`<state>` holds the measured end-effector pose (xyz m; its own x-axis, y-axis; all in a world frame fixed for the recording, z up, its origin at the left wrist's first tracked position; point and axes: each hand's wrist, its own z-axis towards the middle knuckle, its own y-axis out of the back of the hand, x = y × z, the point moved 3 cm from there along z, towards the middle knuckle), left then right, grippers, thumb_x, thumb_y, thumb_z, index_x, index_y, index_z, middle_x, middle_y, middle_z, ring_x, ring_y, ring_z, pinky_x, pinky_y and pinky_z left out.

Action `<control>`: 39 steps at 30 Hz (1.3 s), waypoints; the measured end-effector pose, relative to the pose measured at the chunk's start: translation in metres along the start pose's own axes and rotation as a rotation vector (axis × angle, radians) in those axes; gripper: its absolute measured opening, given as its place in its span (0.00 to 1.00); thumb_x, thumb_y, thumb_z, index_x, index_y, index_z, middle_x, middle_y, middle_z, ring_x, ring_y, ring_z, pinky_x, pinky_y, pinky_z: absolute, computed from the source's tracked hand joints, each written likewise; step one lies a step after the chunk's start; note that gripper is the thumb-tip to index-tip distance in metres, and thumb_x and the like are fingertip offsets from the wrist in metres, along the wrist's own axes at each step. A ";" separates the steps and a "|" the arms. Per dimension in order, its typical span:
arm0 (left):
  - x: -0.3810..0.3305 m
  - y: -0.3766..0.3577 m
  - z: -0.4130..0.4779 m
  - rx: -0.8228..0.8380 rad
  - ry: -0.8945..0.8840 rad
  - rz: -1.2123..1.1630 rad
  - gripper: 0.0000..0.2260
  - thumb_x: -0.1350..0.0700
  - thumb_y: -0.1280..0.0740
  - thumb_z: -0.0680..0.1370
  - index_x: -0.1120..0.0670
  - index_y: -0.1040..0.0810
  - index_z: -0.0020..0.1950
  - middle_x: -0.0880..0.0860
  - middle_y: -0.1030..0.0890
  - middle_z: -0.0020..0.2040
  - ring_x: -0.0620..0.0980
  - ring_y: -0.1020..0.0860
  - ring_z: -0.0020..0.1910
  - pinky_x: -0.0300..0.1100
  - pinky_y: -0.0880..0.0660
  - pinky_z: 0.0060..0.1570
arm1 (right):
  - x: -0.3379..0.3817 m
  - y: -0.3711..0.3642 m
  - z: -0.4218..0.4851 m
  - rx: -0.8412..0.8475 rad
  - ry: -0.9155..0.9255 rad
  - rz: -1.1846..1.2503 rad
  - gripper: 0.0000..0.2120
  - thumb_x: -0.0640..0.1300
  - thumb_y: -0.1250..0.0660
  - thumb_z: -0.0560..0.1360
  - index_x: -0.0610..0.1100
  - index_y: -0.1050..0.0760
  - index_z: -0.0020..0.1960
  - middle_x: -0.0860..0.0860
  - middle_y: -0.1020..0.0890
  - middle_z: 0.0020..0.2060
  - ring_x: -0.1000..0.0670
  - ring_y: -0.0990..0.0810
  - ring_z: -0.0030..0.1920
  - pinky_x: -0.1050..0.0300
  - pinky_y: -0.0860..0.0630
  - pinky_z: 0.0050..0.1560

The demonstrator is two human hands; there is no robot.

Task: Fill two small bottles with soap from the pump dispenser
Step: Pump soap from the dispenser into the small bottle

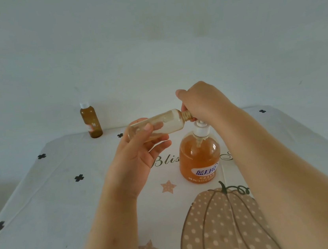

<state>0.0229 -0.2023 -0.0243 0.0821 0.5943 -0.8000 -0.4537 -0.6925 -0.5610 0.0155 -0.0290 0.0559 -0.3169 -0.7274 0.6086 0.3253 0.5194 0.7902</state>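
The pump dispenser (200,159) is standing on the desk (64,198). My left hand (139,150) is clamping its fingers on the second small bottle (159,126), tilted and nearly empty, neck at the nozzle. My right hand (201,101) is curling over the pump head. Far left, the first bottle (91,121) is standing full and capped.

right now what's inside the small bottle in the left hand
Through the clear small bottle, held sideways by the left hand, a little pale soap shows. The right hand covers its mouth at the pump dispenser, hiding the nozzle.
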 end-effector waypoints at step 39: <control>-0.005 -0.001 -0.003 -0.030 -0.029 0.072 0.16 0.55 0.31 0.74 0.58 0.26 0.61 0.58 0.17 0.52 0.55 0.17 0.47 0.45 0.20 0.48 | 0.000 0.002 0.000 -0.008 0.014 -0.031 0.25 0.56 0.47 0.83 0.40 0.18 0.50 0.48 0.17 0.34 0.48 0.22 0.31 0.53 0.24 0.44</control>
<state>0.0255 -0.2054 -0.0200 0.0241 0.5536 -0.8324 -0.4304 -0.7458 -0.5085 0.0162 -0.0281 0.0575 -0.3150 -0.7493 0.5825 0.3221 0.4929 0.8083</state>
